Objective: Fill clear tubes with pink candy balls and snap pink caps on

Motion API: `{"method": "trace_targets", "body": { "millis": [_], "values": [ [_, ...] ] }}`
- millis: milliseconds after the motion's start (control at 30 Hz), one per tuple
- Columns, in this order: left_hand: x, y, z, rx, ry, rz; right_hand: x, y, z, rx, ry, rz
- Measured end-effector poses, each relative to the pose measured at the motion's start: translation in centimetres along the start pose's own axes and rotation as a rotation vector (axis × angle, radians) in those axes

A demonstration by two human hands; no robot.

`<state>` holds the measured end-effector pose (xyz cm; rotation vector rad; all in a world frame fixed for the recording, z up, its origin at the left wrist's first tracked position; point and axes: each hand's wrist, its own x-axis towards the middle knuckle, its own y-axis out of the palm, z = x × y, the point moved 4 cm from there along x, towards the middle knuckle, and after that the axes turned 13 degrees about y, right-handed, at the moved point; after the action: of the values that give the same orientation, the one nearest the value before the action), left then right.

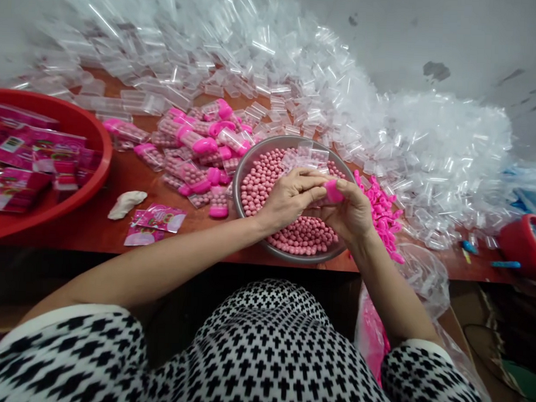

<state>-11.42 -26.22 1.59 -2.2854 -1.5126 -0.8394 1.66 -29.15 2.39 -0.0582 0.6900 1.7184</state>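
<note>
Both hands meet over a metal bowl (247,165) full of small pink candy balls (259,192). My left hand (290,196) is closed, fingers pinched around something largely hidden, likely a clear tube. My right hand (353,213) is closed on a pink cap (334,191), pressed against what the left hand holds. Several filled tubes with pink caps (195,143) lie in a heap left of the bowl. Loose pink caps (382,211) are piled right of the bowl.
A big mound of empty clear tubes (299,67) covers the back of the wooden table. A red basin (93,160) with pink packets stands at the left. Loose pink packets (159,218) and a white lump (126,203) lie near the front edge. A red tub (521,242) sits far right.
</note>
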Motion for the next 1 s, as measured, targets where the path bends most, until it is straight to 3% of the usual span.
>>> {"method": "trace_targets", "body": {
  "millis": [300,433,567,667,767,867,933,1000],
  "values": [
    [0.4,-0.1,0.4,-0.104,0.003,0.080,0.8,0.0,-0.9,0.126,0.003,0.084],
    [0.3,0.3,0.5,-0.117,-0.008,0.051,0.6,0.2,-0.7,0.055,-0.060,0.008],
    [0.7,0.1,0.3,-0.105,-0.100,0.044,0.5,0.4,-0.1,-0.100,-0.016,-0.058],
    [1.9,-3.3,-0.6,0.022,-0.049,-0.045,-0.1,-0.4,1.3,-0.187,-0.094,-0.116],
    [3.5,-9.7,-1.3,0.316,-0.018,-0.174,-0.8,-2.4,2.1,-0.183,-0.173,-0.207],
    [4.5,-15.2,-1.8,0.798,-0.044,-0.201,-1.3,-4.1,1.6,-0.159,-0.146,-0.245],
    [4.6,-16.2,-2.4,1.061,0.000,-0.157,-1.6,-4.8,1.0,-0.150,-0.133,-0.247],
    [4.3,-14.4,-2.6,1.144,0.023,-0.007,-1.9,-5.2,0.5,-0.146,-0.147,-0.250]
  ]
}}
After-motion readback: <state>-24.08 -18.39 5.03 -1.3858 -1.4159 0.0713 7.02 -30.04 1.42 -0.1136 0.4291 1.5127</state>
